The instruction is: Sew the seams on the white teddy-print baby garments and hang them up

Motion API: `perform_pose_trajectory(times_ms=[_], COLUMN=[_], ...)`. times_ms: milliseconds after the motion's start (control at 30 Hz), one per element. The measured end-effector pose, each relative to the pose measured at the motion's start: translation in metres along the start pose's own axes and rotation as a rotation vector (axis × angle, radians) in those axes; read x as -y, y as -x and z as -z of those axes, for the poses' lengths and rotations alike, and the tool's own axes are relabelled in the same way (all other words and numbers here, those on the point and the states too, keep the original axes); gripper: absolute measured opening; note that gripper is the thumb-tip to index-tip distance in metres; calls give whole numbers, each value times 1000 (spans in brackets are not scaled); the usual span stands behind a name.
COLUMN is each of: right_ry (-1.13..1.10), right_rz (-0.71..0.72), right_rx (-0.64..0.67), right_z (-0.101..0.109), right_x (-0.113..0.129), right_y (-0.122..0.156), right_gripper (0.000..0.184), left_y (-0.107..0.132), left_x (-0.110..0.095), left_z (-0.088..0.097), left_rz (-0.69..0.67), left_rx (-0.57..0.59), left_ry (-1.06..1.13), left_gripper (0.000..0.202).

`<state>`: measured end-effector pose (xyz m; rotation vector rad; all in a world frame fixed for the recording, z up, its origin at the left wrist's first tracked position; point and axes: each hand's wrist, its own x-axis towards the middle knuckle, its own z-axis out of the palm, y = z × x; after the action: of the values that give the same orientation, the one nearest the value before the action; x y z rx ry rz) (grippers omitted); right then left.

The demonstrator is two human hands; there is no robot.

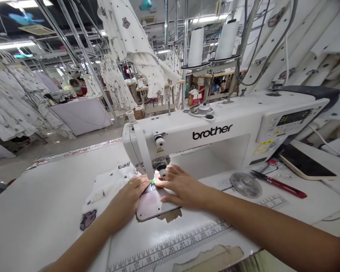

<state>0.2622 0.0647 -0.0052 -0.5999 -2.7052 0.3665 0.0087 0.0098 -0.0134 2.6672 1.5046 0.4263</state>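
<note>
At the sewing machine (215, 132), on the white worktop (45, 223), the left hand (127, 200) and right hand (184, 185) lie flat, each grip spread and pinching nothing. They press the printed fabric (102, 192) and a mauve plate (153, 204) beside the presser foot (161, 170). Red snips (280, 184) lie well to the right.

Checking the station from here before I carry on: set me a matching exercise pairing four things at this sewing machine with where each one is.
Things:
1. Left hand
2. Red-handled snips
3. White thread cones
4. Black-screened phone

Places:
A. Above the sewing machine
B. Beside a clear round disc
C. On printed white fabric
D. At the table's far right, beyond the snips

Pairs: 1-C, 2-B, 3-A, 4-D
</note>
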Motion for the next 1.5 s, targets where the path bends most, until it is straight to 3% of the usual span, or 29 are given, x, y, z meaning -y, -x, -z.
perform_pose_trajectory(times_ms=[433,533,733,833,933,1100,1233,1367,1500], right_ry=[0,-7,-18,-17,-16,-28,-21,-63,-153], right_rz=[-16,-7,39,81,131,229,257,250,247], right_rx=[-1,-20,-97,-115,-88,-74,-78,-102,-184], right_z=[1,0,-1,-1,-1,0,2,3,2], right_x=[-1,-3,-9,-8,-3,8,12,13,13], right_y=[-2,-3,-3,-3,-3,-2,-1,0,0], right_gripper=[40,39,33,31,28,28,34,35,38], left_y=[-4,-12,-17,-6,9,31,44,49,38], left_x=[11,37,120,131,102,7,-47,-60,-50], left_z=[0,7,29,38,42,39,26,21,34], left_rz=[9,109,453,575,525,264,268,423,611], left_rx=[8,30,-34,-5,59,130,70,75,98], left_ry=[28,4,-86,-103,-51,203,253,352,794], left_gripper=[49,44,41,47,47,34,22,22,30])
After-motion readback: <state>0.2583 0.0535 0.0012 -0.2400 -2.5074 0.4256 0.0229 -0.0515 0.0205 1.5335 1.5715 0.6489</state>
